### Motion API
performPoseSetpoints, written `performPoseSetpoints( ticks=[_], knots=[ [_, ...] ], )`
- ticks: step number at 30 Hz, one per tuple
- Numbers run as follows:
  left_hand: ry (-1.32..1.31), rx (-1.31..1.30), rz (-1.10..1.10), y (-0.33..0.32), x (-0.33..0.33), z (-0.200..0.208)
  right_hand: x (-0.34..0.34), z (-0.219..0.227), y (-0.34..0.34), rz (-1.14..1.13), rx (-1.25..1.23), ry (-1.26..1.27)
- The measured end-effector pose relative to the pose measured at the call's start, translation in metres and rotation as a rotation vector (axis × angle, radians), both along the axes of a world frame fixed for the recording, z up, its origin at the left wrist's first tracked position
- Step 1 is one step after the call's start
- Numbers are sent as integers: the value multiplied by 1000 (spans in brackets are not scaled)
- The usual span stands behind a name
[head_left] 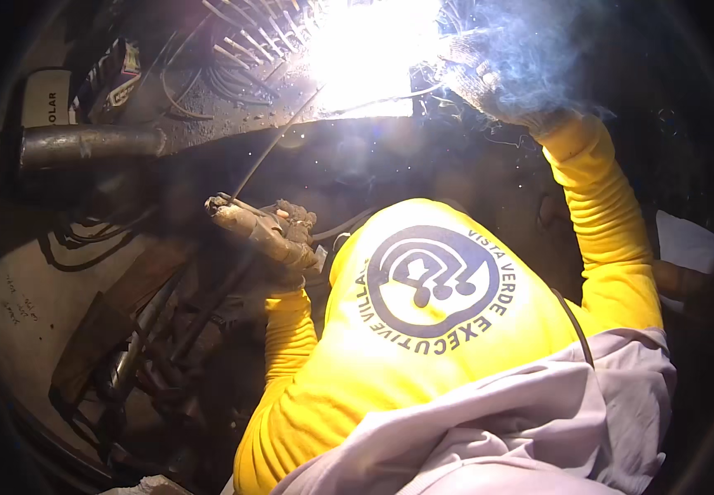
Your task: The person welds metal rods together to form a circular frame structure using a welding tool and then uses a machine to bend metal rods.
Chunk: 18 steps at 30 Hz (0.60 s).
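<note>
Our left hand (281, 239) has its fingers clamped on a holder (237, 218); its thin rod (274, 144) slants up and to the right into a white glare (373, 54) over the worktop (229, 124). Our gloved right hand (501, 95) sits just beside the glare, amid smoke (547, 49); we cannot tell how its fingers stand. Loose rods (251, 31) and a pipe (93, 145) lie to the left.

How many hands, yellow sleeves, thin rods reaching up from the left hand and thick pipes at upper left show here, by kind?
Hands: 2 (left hand, right hand)
Yellow sleeves: 2 (left sleeve, right sleeve)
Thin rod: 1
Thick pipe: 1
Total: 6
</note>
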State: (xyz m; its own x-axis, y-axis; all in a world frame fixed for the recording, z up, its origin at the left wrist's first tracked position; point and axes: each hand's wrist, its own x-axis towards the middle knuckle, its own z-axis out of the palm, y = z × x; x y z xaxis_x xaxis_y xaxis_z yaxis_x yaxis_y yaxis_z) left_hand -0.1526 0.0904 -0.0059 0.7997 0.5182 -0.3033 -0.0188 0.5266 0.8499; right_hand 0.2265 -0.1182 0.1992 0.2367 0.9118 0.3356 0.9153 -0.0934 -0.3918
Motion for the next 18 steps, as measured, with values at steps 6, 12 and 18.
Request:
performPoseSetpoints(
  ticks=[6,12,18],
  knots=[
    [-52,-103,12,0,-3,-1,0,-5,3,-14,-11,18],
    [-102,-193,34,-2,-4,-4,3,-14,6,1,-20,29],
    [-291,-517,31,1,-3,-5,5,-14,5,13,-18,36]
  ],
)
